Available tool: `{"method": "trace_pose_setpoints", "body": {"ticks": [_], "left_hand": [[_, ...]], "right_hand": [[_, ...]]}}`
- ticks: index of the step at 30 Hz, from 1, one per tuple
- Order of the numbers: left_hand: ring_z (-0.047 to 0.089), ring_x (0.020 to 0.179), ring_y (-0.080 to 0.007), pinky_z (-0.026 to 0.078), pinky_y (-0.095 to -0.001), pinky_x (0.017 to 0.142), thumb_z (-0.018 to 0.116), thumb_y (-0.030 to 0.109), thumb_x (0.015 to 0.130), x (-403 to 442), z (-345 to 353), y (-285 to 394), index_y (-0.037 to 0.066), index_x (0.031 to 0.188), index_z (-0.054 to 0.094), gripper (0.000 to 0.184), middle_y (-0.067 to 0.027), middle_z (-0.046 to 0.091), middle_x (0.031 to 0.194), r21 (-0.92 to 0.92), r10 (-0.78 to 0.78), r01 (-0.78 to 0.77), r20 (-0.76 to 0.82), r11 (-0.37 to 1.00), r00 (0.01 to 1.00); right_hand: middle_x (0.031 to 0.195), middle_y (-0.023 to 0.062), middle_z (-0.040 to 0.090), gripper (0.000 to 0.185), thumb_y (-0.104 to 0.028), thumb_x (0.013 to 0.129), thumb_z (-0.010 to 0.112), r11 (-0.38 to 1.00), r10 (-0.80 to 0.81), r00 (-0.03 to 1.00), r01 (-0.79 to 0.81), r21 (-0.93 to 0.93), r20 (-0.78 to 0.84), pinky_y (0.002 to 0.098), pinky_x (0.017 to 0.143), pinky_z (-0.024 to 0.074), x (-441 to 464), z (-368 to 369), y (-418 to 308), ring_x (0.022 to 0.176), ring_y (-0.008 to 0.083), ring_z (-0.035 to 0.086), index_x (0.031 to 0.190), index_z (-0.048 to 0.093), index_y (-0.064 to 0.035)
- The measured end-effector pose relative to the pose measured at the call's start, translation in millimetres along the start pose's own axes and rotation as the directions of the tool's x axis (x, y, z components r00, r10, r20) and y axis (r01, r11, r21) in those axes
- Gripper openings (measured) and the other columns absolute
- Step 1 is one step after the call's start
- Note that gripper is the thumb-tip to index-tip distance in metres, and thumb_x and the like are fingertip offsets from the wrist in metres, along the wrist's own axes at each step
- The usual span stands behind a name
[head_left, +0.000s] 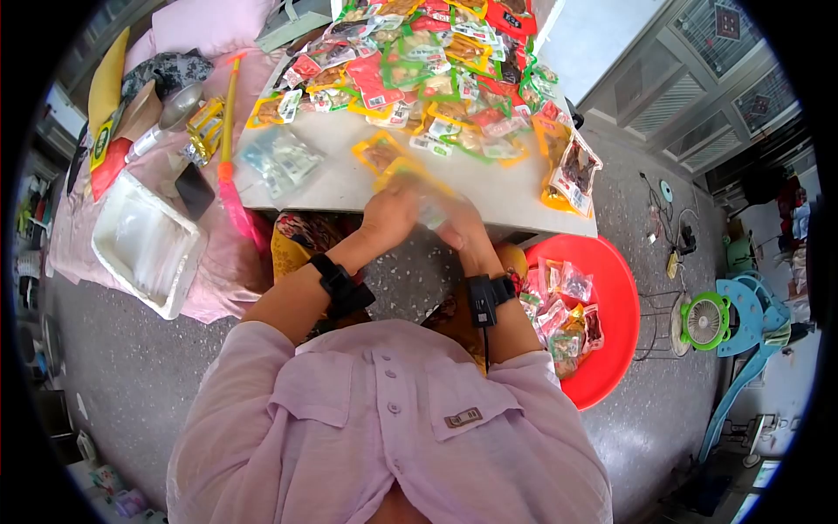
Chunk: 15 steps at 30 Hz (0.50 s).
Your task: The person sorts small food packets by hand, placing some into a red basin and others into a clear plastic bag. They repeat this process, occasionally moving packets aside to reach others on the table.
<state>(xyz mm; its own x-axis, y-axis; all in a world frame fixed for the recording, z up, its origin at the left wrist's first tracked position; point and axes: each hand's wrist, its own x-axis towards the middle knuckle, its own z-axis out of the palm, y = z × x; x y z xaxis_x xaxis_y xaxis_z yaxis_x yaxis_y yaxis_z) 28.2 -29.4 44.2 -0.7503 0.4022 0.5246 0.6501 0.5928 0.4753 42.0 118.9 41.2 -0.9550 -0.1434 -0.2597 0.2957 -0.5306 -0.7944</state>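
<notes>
At the table's front edge, my left hand [390, 212] is closed on a yellow-edged snack packet [406, 168], which is smeared by motion. My right hand [462, 225] is at the packet's other side, fingers curled in against its pale, see-through lower part. Just beyond them lies another yellow-edged packet [381, 152] on the white table [336, 188]. A large heap of snack packets [419, 61] in red, green and yellow covers the back of the table. To the left lies a pile of clear plastic packets [279, 162].
Bigger packets [576, 170] lie at the table's right corner. Below it a red basin [611, 349] holds several packets. On the left, a pink-covered surface bears a white foam box [131, 253] and a pink-and-yellow stick [229, 166]. A green fan [705, 320] stands right.
</notes>
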Motion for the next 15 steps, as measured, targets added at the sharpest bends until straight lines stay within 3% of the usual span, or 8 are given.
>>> {"method": "trace_pose_setpoints", "body": {"ticks": [5,8,11,13,15], "left_hand": [[0.053,0.075,-0.0305,0.045,-0.0377,0.062,0.053,0.015,0.071,-3.7,-3.2,0.7,0.008,0.091,0.052,0.021,-0.0113,0.052,0.087,0.013,0.055,-0.054,-0.094,0.998,0.994],[0.053,0.072,-0.0307,0.045,-0.0385,0.060,0.054,0.016,0.070,-5.2,-5.2,-2.6,0.008,0.089,0.052,0.021,-0.0114,0.051,0.086,-0.002,0.055,-0.056,-0.100,0.998,0.993],[0.053,0.070,-0.0307,0.044,-0.0393,0.059,0.053,0.015,0.070,-11.3,0.1,-6.8,0.007,0.086,0.052,0.018,-0.0118,0.050,0.083,0.006,0.014,-0.014,-0.066,1.000,0.998],[0.052,0.069,-0.0303,0.044,-0.0396,0.058,0.052,0.014,0.070,-13.7,2.6,-6.0,0.007,0.085,0.052,0.017,-0.0120,0.051,0.079,-0.026,0.008,-0.009,-0.071,1.000,0.997],[0.051,0.067,-0.0321,0.043,-0.0397,0.056,0.051,0.011,0.071,-15.3,6.0,-8.0,0.005,0.078,0.049,0.009,-0.0132,0.050,0.075,0.015,-0.009,0.009,0.023,1.000,1.000]], "right_hand": [[0.083,0.0061,0.055,0.023,-0.008,0.076,0.052,0.985,0.021,0.999,-0.016,-0.171,0.028,0.0261,0.049,0.0459,7.0,23.1,-9.0,0.067,0.0145,0.055,0.098,0.049,-0.0006],[0.072,0.0040,0.055,0.019,-0.010,0.077,0.050,0.956,0.177,0.982,-0.186,-0.227,-0.059,0.0230,0.044,0.0424,15.1,-3.4,-0.9,0.058,0.0102,0.053,0.093,0.050,0.0001],[0.065,0.0033,0.053,0.014,-0.010,0.077,0.047,0.864,0.149,0.985,-0.174,-0.473,-0.089,0.0205,0.040,0.0395,4.5,-14.2,-5.4,0.052,0.0077,0.049,0.087,0.050,-0.0013],[0.065,0.0038,0.053,0.013,-0.010,0.077,0.046,0.897,0.108,0.989,-0.142,-0.418,-0.106,0.0201,0.040,0.0397,3.6,-10.6,-2.7,0.051,0.0083,0.049,0.086,0.050,-0.0018],[0.065,0.0045,0.052,0.012,-0.009,0.077,0.046,0.913,0.088,0.985,-0.139,-0.383,-0.148,0.0202,0.041,0.0403,7.5,-1.0,1.7,0.052,0.0090,0.050,0.085,0.050,-0.0021]]}}
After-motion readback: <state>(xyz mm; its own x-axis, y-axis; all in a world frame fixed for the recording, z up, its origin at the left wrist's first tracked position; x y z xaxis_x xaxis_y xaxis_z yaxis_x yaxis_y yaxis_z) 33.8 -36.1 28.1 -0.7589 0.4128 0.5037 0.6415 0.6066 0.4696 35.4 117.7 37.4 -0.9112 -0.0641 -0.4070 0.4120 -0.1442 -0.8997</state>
